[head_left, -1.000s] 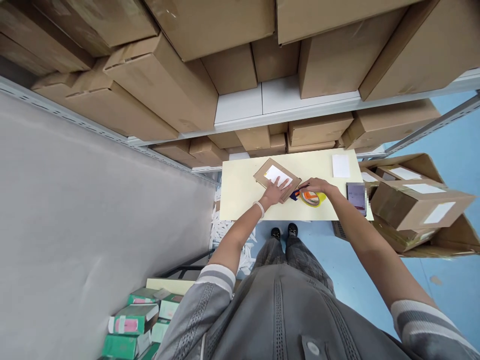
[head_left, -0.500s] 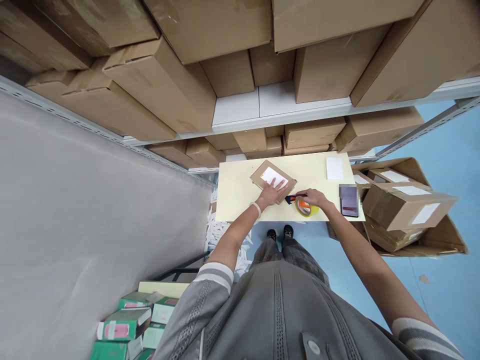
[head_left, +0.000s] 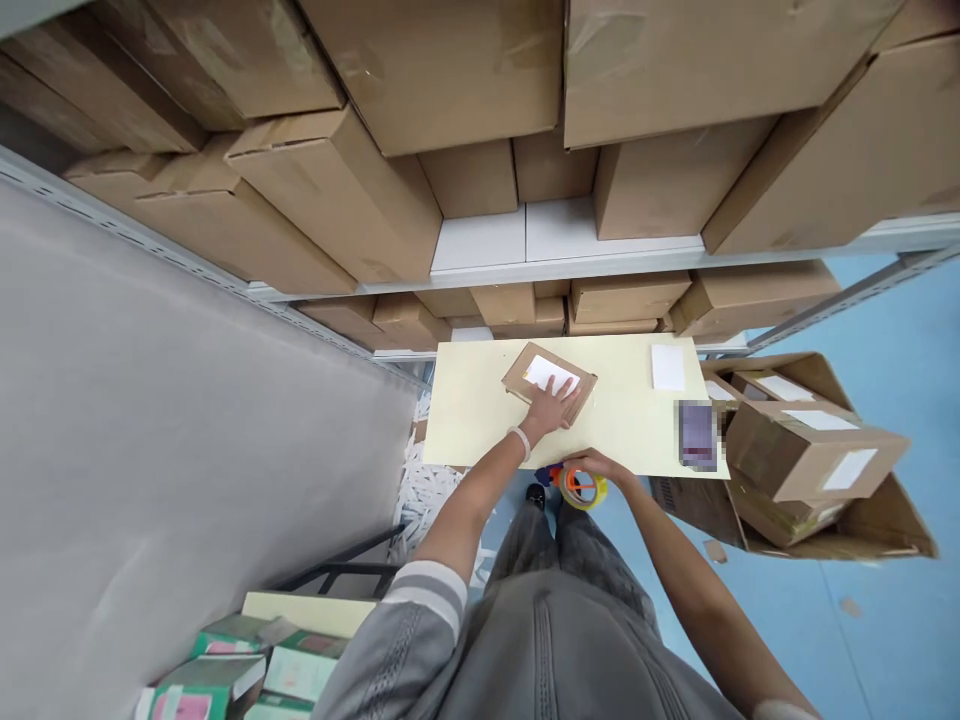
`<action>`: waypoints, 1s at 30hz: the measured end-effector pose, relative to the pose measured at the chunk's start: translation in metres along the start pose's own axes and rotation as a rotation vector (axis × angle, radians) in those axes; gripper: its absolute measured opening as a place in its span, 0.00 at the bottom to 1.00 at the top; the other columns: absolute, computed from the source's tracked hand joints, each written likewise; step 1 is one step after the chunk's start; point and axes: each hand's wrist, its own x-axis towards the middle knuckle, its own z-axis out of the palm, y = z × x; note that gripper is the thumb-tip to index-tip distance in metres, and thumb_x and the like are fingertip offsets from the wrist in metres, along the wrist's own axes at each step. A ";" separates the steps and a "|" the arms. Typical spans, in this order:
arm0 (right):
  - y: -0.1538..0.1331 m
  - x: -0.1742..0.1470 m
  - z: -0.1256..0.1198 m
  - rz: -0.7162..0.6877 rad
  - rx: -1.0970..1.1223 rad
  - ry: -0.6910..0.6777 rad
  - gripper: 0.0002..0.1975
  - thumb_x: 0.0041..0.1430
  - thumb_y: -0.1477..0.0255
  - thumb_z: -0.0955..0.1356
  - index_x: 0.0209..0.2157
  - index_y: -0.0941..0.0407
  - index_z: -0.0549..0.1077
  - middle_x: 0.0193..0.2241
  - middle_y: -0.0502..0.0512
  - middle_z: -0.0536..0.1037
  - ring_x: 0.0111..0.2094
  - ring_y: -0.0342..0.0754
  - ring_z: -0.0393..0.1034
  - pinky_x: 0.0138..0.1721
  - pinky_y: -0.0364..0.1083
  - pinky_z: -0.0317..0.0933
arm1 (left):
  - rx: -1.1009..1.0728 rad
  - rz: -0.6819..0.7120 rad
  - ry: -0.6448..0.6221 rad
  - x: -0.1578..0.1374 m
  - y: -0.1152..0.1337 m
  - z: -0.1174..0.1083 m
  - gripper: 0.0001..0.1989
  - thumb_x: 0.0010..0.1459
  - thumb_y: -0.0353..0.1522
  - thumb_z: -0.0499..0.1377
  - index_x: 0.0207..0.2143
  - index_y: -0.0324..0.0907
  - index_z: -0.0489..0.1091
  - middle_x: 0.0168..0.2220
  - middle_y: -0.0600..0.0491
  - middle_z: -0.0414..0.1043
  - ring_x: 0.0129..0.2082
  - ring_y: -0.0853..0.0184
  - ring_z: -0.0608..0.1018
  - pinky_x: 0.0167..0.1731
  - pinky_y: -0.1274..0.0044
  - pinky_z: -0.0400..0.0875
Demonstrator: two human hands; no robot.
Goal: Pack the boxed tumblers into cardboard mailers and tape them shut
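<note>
A small flat cardboard box (head_left: 579, 402) lies at an angle on the cream tabletop (head_left: 469, 400). It carries a white label (head_left: 540, 370) on its upper face. My left hand (head_left: 549, 408) rests on the box and part of the label, with its fingers spread. Just over the table's near edge, my right hand (head_left: 598, 462) is closed on a tape dispenser (head_left: 580, 488). A yellowish roll of tape sits in it, and its dark blue end points left. The handle is mostly hidden by the fingers.
A white sheet (head_left: 667, 367) and a blurred phone (head_left: 697, 436) lie on the table's right. Beyond stands a large open carton (head_left: 911, 525) with labelled boxes. Shelving (head_left: 487, 238) full of cartons rises ahead. Paper strips (head_left: 427, 490) and green boxes (head_left: 214, 640) are at left.
My right hand has drawn the tape dispenser toward my body and left, off the tabletop and past its near edge. My left hand stays on the box. The view has tilted slightly.
</note>
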 end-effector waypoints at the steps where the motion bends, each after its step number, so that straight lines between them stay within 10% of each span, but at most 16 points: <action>1: 0.008 -0.002 0.000 -0.031 0.101 0.036 0.15 0.45 0.60 0.72 0.31 0.54 0.84 0.39 0.56 0.84 0.45 0.59 0.76 0.52 0.54 0.68 | -0.006 0.011 -0.001 0.003 -0.002 -0.001 0.46 0.58 0.46 0.61 0.71 0.55 0.39 0.74 0.54 0.32 0.71 0.40 0.41 0.61 0.44 0.55; 13: 0.078 -0.080 -0.063 -0.129 0.349 0.533 0.33 0.52 0.52 0.71 0.58 0.51 0.73 0.60 0.55 0.72 0.62 0.60 0.63 0.64 0.56 0.55 | -0.095 0.042 0.049 0.008 -0.016 -0.004 0.35 0.63 0.27 0.50 0.70 0.59 0.48 0.73 0.60 0.41 0.71 0.47 0.49 0.61 0.50 0.60; 19: 0.081 -0.055 -0.047 -0.025 -0.018 0.927 0.48 0.50 0.51 0.69 0.68 0.59 0.57 0.61 0.66 0.68 0.60 0.63 0.63 0.58 0.58 0.59 | -0.105 0.012 0.050 0.007 -0.011 -0.001 0.37 0.62 0.28 0.52 0.70 0.59 0.46 0.73 0.60 0.39 0.71 0.46 0.47 0.62 0.47 0.56; 30: 0.070 -0.023 -0.034 0.135 -0.559 1.104 0.36 0.61 0.59 0.64 0.65 0.61 0.55 0.48 0.69 0.71 0.50 0.64 0.64 0.49 0.56 0.58 | -0.095 -0.020 0.052 0.003 -0.005 -0.006 0.37 0.61 0.29 0.52 0.70 0.58 0.46 0.74 0.59 0.38 0.71 0.46 0.46 0.62 0.47 0.56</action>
